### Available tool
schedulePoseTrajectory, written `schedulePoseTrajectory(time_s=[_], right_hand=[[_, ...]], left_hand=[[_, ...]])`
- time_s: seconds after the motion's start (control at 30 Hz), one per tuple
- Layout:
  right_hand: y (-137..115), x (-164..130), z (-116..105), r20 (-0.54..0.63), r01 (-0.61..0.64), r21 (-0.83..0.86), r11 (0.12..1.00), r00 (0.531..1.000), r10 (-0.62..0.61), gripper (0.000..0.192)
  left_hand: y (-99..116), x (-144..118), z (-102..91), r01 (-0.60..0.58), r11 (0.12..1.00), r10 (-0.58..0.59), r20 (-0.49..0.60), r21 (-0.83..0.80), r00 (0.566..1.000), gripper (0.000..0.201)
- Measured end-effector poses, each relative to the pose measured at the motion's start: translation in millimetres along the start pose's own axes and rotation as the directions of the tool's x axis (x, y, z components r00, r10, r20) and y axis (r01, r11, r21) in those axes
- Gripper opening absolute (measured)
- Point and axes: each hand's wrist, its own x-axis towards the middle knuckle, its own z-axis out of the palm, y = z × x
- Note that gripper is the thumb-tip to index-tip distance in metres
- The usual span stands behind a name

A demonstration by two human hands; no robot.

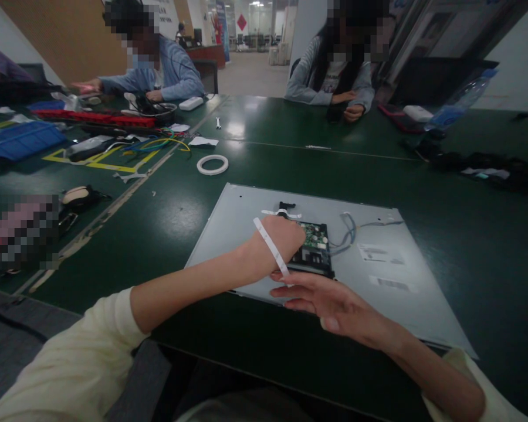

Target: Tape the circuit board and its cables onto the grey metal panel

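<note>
Head view looks down on a grey metal panel (264, 205) lying flat on the green bench (422, 181). On the panel sits a small circuit board (315, 240) with a black edge, and grey cables (356, 228) run from it toward the right. The left hand (279, 243) rests curled on the panel just left of the board, touching its near left side; its fingers are folded under and hidden, so I cannot tell whether they grip anything. A white strip (270, 249) lies draped across the back of this hand, from the wrist side down toward the panel's near edge. The right hand (330, 302) hovers just below the board, at the panel's near edge, fingers loosely spread and released; its fingertips (281, 275) meet the lower end of the strip, perhaps pinching it, though the view is too soft to be sure. Two white labels (381, 253) lie on the panel right of the board. Farther back on the bench lies a white tape ring (212, 164). Across the bench two other people sit, their hands near their own things.
</note>
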Motion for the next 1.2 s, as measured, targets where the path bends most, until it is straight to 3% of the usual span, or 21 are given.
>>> schedulePoseTrajectory(time_s=[0.13, 0.27, 0.4, 0.5, 0.57, 0.63, 0.7, 0.77, 0.83, 0.9, 1.07, 1.2], right_hand=[[4, 0, -2, -0.112, 0.048, -0.018, 0.999, 0.992, -0.05, 0.034], [7, 0, -5, -0.274, 0.111, -0.025, 0.994, 0.955, -0.114, 0.023], [5, 0, -6, -0.337, 0.134, -0.028, 0.991, 0.932, -0.135, 0.019], [0, 0, -8, -0.378, 0.163, -0.054, 0.985, 0.91, -0.172, 0.017], [-3, -1, -10, -0.428, 0.186, -0.077, 0.979, 0.881, -0.201, 0.017], [-5, -1, -13, -0.496, 0.202, -0.118, 0.972, 0.836, -0.234, 0.019], [-6, 0, -14, -0.562, 0.202, -0.176, 0.963, 0.783, -0.267, 0.021], [-7, 0, -15, -0.606, 0.194, -0.235, 0.952, 0.737, -0.3, 0.021], [-9, -1, -16, -0.633, 0.168, -0.282, 0.945, 0.708, -0.315, 0.022], [-10, -1, -17, -0.666, 0.132, -0.315, 0.94, 0.675, -0.318, 0.022], [-11, 1, -22, -0.754, 0.036, -0.374, 0.927, 0.571, -0.326, 0.017], [-12, 1, -21, -0.71, -0.085, -0.527, 0.845, 0.59, -0.383, 0.025]], left_hand=[[2, 2, 4.4, -0.014, 1.0, 0.014, -0.007, 0.022, 1.0, 0.023], [2, 3, 2.4, 0.0, 0.999, 0.001, -0.024, 0.046, 1.0, 0.023], [1, 1, 2.6, -0.046, 0.998, 0.048, -0.079, 0.036, 0.996, 0.022], [-6, 2, 1.1, -0.073, 0.996, 0.064, -0.142, -0.057, 0.988, 0.027], [-12, 3, -3.7, -0.112, 0.963, 0.081, -0.133, -0.245, 0.988, 0.037], [-18, 4, -11.3, -0.118, 0.822, 0.124, -0.027, -0.558, 0.992, 0.054], [-21, 4, -19.6, -0.024, 0.566, 0.234, 0.133, -0.824, 0.963, 0.068], [-22, 2, -25.7, 0.093, 0.35, 0.373, 0.23, -0.932, 0.899, 0.069], [-20, -1, -27.8, 0.123, 0.261, 0.447, 0.233, -0.958, 0.864, 0.057], [-17, -3, -26.0, 0.078, 0.261, 0.44, 0.19, -0.962, 0.878, 0.04], [-10, -6, -20.5, -0.04, 0.42, 0.291, 0.093, -0.906, 0.952, 0.024], [-7, -9, -23.0, -0.046, 0.493, 0.27, 0.103, -0.869, 0.957, 0.024]])
